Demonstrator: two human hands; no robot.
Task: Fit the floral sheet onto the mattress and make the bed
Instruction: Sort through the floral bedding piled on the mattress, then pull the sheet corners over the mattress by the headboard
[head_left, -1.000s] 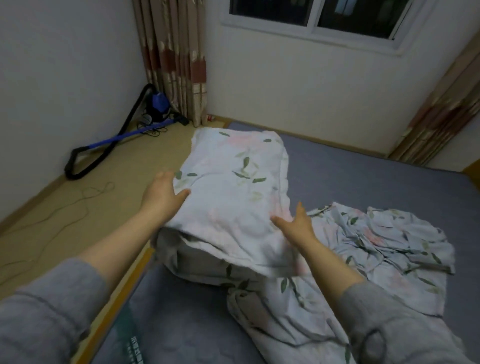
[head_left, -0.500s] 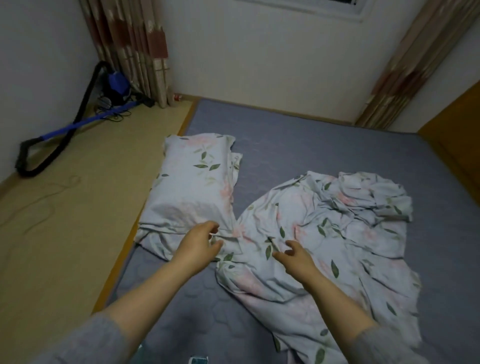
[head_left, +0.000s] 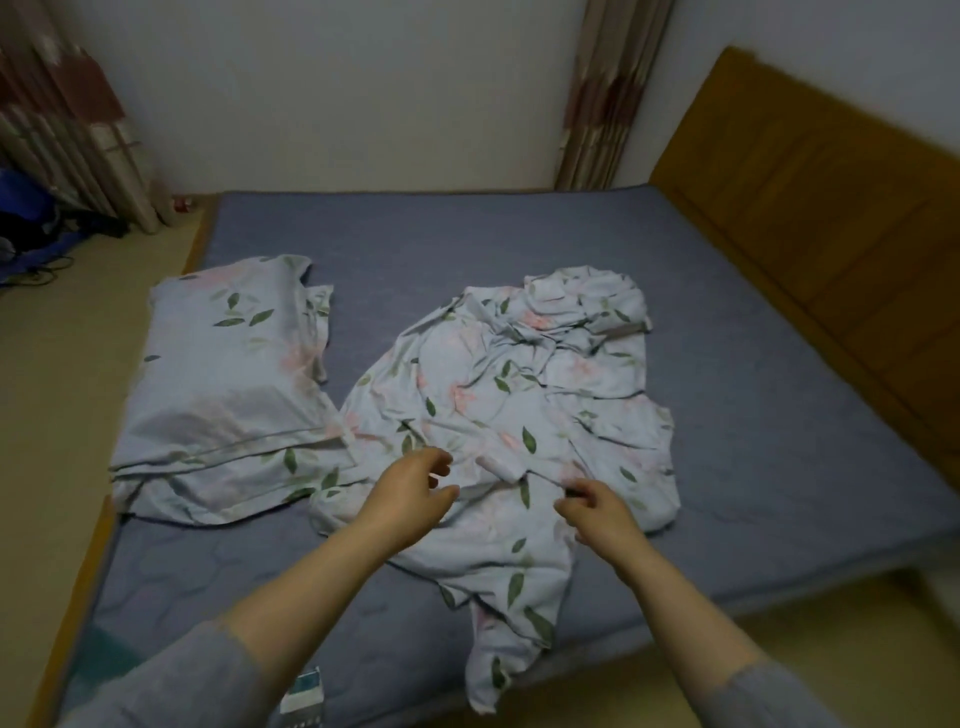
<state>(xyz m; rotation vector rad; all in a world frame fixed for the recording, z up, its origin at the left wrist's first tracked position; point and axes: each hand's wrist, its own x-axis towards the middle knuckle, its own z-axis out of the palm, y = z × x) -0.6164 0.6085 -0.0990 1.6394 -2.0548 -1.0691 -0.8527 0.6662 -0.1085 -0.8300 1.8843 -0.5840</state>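
Left hand (head_left: 410, 493) now off pillow (head_left: 223, 374)

Left hand (head_left: 410, 493) and right hand (head_left: 597, 512) are over the crumpled floral sheet (head_left: 498, 395) on the mattress (head_left: 779, 415).

You have a single view, from the camera worn on your head. It looks forward and steeply down over the grey mattress (head_left: 519, 234), near enough that your forearms (head_left: 322, 582) fill the lower frame. The wooden headboard (head_left: 831, 218) runs down the right side; a curtain (head_left: 67, 130) occupies the upper left corner.
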